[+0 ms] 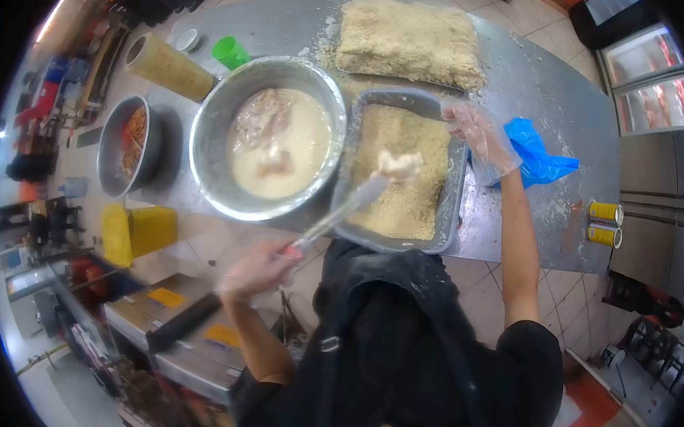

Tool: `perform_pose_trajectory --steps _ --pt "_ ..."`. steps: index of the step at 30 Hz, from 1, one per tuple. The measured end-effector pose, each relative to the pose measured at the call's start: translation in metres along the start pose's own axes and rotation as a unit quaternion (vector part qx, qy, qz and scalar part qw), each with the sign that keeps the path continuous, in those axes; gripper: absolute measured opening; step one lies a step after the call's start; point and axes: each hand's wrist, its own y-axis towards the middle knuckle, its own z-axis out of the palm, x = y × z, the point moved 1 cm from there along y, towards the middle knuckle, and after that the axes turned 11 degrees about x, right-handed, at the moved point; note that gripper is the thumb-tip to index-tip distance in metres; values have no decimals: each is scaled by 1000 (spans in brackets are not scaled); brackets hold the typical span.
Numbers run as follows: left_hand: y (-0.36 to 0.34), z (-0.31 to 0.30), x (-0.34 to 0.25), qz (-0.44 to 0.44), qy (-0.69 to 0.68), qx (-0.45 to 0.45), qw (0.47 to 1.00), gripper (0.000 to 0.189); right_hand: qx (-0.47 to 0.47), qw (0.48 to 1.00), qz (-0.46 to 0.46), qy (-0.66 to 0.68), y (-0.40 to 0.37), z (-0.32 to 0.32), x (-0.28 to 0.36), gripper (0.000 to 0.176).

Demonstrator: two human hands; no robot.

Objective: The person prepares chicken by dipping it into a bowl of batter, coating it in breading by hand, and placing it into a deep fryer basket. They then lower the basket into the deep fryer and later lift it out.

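Note:
My left hand (260, 269), in a clear plastic glove and blurred by motion, grips the handle of metal tongs (334, 217). At their far end is a pale, batter-wet piece of food (400, 167), over the breadcrumb-like coating (389, 205) in a grey tub (453, 212). My right hand (478, 137), also in a clear glove, has its fingers curled at the tub's far right corner. Left of the tub stands a large metal bowl (203, 178) of creamy batter (282, 163), with wet pieces showing at its surface.
A tray piled with crumb-coated food (411, 42) lies behind the tub. A blue plastic bag (538, 151) is to the right, with two yellow cans (605, 223) beyond. Further left are a smaller bowl (109, 156), a cling film roll (167, 66) and a green cup (230, 52).

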Motion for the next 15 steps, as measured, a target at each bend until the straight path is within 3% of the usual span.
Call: perform_pose_trajectory --steps 1,3,4,5,6,7,8,10,12,14,15 --pt "4 2 4 1 1 4 1000 37 -3 1000 11 -13 -3 4 3 52" --pt "12 6 19 14 184 -65 981 39 -7 999 27 -27 -4 11 3 54" --pt "2 6 12 15 184 -62 981 39 23 991 112 -64 0 16 -6 53" --pt "-15 2 3 1 93 -96 991 40 53 974 194 -100 5 22 -18 54" --pt "-25 -2 -3 -12 1 -130 991 42 52 974 196 -100 15 28 -36 54" --pt "-26 -4 -2 -11 1 -128 992 42 55 954 140 -260 27 38 -60 52" --pt "-28 -8 3 -38 -11 -184 982 44 58 906 79 -413 37 51 -81 51" --pt "-19 -18 4 -105 -5 -258 960 50 8 925 129 -356 58 87 -106 49" --pt "42 -26 57 -58 202 -374 903 42 -43 938 175 -297 72 109 -133 46" --pt "80 -29 52 -203 243 -344 884 38 -15 986 104 -129 74 125 -157 46" --pt "80 -26 51 -203 243 -342 885 38 -14 986 106 -129 64 122 -143 46"
